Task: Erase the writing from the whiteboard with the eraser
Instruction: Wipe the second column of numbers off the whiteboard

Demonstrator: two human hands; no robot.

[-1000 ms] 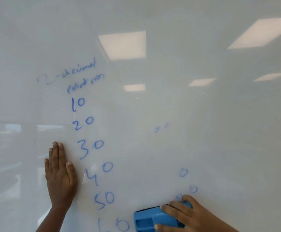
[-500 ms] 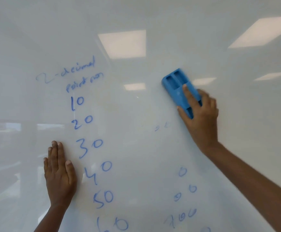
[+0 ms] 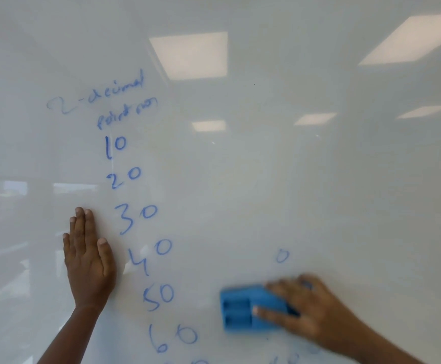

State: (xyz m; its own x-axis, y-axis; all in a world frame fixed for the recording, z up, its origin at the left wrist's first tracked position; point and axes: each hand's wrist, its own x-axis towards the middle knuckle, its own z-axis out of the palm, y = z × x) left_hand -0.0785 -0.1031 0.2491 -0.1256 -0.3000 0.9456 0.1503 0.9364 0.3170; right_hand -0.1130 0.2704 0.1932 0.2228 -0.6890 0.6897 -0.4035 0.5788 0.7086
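Note:
A glossy whiteboard (image 3: 319, 179) fills the view. Blue handwriting (image 3: 135, 214) runs down its left part: two lines of words, then a column of numbers from 10 to 60. A lone blue "0" (image 3: 282, 256) and faint marks at the bottom edge remain on the right. My right hand (image 3: 316, 313) presses a blue eraser (image 3: 243, 310) flat against the board at the lower right; both are motion-blurred. My left hand (image 3: 88, 261) lies flat on the board, fingers up, just left of the "40".
Ceiling light panels reflect in the board at the top middle (image 3: 193, 55) and top right (image 3: 411, 39). A dim window reflection shows on the left side.
My right hand swept the eraser from the upper middle of the board down to the lower right. The small marks near the middle are gone. My left hand has not moved.

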